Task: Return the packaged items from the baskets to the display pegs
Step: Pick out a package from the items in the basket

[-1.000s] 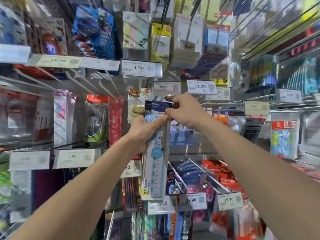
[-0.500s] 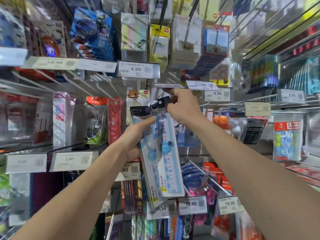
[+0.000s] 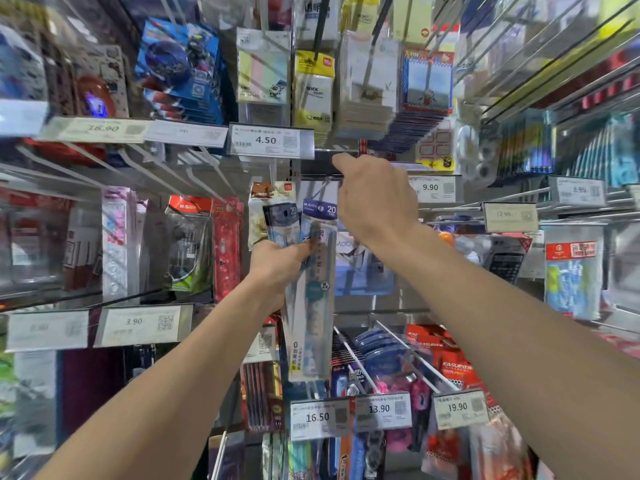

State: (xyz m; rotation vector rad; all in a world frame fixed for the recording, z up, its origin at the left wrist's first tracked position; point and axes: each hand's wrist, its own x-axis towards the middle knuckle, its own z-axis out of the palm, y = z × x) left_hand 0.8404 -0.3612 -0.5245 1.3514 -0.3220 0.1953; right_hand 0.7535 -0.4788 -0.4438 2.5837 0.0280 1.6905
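2 clear ruler pkgs [image 3: 313, 306], blue headers, upright, overlapping, gripped by left hand [image 3: 277, 268].

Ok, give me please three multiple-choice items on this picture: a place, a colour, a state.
1. The price tag just below the ruler packs reads: A 16.50 B 9.90 C 3.90
2. The packs' top card is: A red B dark blue C yellow
3. The left grip is: A open, empty B holding the packs C resting on a tag
Answers: 1 A, it hangs under the packs' lower end; 2 B, navy headers marked 20; 3 B, fingers curl round the packs.
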